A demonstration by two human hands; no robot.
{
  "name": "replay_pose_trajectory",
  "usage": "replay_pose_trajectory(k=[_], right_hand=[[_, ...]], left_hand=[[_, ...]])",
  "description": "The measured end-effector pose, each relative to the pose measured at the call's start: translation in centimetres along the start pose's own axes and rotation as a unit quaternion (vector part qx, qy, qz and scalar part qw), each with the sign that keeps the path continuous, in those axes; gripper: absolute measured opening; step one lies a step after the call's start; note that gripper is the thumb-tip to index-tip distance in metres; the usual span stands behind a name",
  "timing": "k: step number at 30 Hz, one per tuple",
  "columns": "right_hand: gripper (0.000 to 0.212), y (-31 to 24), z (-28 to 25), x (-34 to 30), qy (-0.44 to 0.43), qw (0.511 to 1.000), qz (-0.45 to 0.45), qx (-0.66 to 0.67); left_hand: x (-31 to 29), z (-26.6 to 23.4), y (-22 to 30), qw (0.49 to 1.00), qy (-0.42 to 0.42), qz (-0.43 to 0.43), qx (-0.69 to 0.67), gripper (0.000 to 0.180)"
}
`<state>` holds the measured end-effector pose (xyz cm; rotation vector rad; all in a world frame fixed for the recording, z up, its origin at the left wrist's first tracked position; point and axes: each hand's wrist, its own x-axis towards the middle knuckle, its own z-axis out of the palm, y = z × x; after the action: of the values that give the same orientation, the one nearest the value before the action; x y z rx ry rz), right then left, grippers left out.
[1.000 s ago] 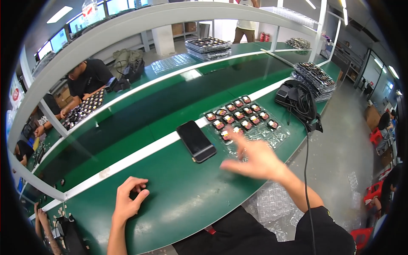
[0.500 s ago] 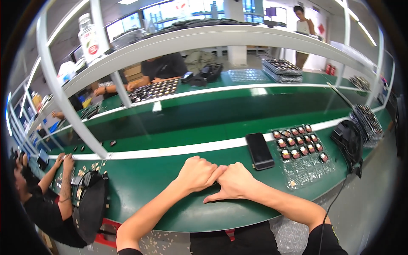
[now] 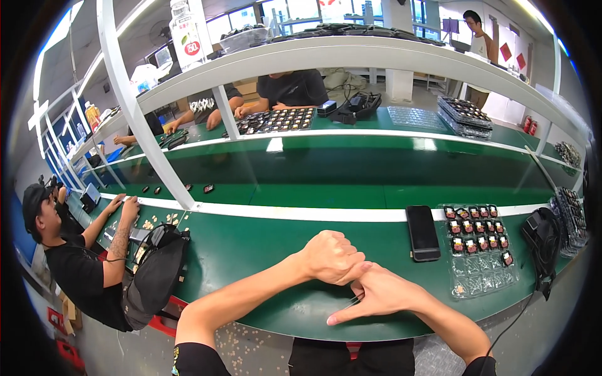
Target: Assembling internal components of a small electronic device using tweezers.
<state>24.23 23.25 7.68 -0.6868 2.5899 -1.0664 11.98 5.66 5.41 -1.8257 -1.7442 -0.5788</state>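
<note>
Both hands meet above the near part of the green worktop (image 3: 276,238). My left hand (image 3: 332,255) is closed like a fist, knuckles up, and its inside is hidden. Pressed against it is my right hand (image 3: 387,293), its fingers bent and partly hidden, its thumb stretched out toward the near left. A thin shiny strip (image 3: 355,302) shows between that thumb and palm; its kind is unclear. Beyond the right hand lies a black phone (image 3: 423,233). Right of the phone is a clear plastic tray (image 3: 467,269) with rows of small black parts in its far half.
A black device with a cable (image 3: 540,241) and stacked trays (image 3: 570,219) stand at the right. A white shelf (image 3: 351,56) spans above the table. At left, a co-worker (image 3: 88,263) sits near a black bag (image 3: 157,276). Other people work across the table.
The view has turned left, so the scene sits farther right. My hands stay in contact; the right one has slid lower against the left, and the thin strip now shows.
</note>
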Motion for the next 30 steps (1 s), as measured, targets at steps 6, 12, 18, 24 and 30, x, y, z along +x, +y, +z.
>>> replay_pose_trajectory(k=[6, 12, 18, 24, 30], right_hand=[[0.091, -0.6, -0.6, -0.1, -0.036, 0.987, 0.011, 0.157], [0.06, 1.3, 0.0, 1.0, -0.066, 0.943, 0.026, 0.324], [0.077, 4.1, 0.7, 1.5, -0.071, 0.868, 0.01, 0.491], [0.081, 1.8, -2.0, -0.5, 0.015, 0.889, 0.09, 0.449], [0.044, 3.8, -0.9, -1.2, 0.053, 0.931, 0.141, 0.331]], left_hand=[[0.2, 0.3, 0.6, 0.995, 0.083, -0.036, -0.04, 0.028], [-0.9, 1.7, -0.6, 0.992, 0.118, -0.05, 0.004, 0.042], [-1.5, 1.9, -2.1, 0.994, 0.094, -0.004, 0.062, 0.031], [-6.1, -0.9, -9.9, 0.976, 0.035, -0.174, 0.128, 0.026], [-20.7, -7.2, -19.9, 0.812, 0.0, -0.469, 0.347, 0.05]])
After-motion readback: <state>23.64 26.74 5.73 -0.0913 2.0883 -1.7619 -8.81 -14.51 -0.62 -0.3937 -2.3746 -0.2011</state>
